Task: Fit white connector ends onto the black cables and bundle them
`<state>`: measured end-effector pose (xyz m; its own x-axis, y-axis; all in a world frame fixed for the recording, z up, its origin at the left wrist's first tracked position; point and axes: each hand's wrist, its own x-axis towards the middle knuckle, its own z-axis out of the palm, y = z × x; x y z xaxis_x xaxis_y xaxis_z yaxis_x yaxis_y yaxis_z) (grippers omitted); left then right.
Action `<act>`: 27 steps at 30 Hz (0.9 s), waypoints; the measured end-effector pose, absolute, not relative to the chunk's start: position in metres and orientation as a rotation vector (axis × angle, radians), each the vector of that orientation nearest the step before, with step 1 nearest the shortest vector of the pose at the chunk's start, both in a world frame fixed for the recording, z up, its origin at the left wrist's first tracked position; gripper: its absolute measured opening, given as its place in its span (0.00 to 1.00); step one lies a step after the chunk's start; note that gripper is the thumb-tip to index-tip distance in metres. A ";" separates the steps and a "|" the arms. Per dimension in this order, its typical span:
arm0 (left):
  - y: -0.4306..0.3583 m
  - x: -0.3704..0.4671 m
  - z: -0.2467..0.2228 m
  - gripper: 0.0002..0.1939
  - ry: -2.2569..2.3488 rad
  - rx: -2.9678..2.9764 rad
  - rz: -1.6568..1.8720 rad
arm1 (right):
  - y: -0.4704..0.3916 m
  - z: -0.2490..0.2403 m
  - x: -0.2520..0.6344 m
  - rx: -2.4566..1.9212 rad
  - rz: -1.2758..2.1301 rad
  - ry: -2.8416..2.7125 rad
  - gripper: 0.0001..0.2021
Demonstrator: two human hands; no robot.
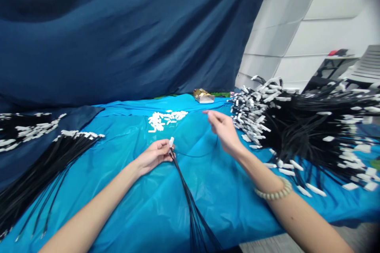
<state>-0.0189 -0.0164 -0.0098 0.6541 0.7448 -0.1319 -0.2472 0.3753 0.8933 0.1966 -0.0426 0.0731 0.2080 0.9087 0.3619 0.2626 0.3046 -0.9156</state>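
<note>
Black cables (pixel 186 193) with a white connector end (pixel 171 141) are pinched in my left hand (pixel 156 153), and their lengths trail down toward the front edge. Off to the right, my right hand (pixel 222 129) is raised above the cloth with thumb and forefinger pressed together. A thin black wire (pixel 194 156) sags from beside my left hand up to the underside of my right hand, where my fingers hide its end. Beyond my left hand lies a loose pile of small white connector pieces (pixel 160 120).
On the left, a bundle of black cables (pixel 56 158) with white ends lies across the blue cloth (pixel 124 205). A large heap of similar cables (pixel 291 122) fills the right side. A small box with gold wrapping (pixel 204 96) stands at the back, before a dark blue curtain (pixel 118 35).
</note>
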 end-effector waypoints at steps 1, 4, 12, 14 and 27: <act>-0.019 -0.017 -0.008 0.11 0.597 0.985 0.678 | -0.047 0.068 0.189 -1.242 0.618 -1.406 0.14; -0.025 -0.014 -0.004 0.11 0.611 0.969 0.664 | -0.061 0.055 0.168 -1.266 0.550 -1.657 0.11; -0.036 -0.010 0.002 0.09 0.559 0.976 0.715 | -0.078 0.044 0.149 -1.089 0.209 -1.875 0.09; -0.038 -0.010 0.003 0.09 0.548 0.985 0.741 | -0.079 0.044 0.149 -1.061 0.161 -1.920 0.10; -0.046 -0.008 0.010 0.09 0.591 1.055 0.820 | -0.079 0.038 0.151 -1.000 -0.112 -2.016 0.10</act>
<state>-0.0080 -0.0456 0.0095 0.5740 0.8178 -0.0411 -0.2978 0.2552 0.9199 0.1509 -0.0791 0.0378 -0.3098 0.6086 0.7305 0.6861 0.6750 -0.2714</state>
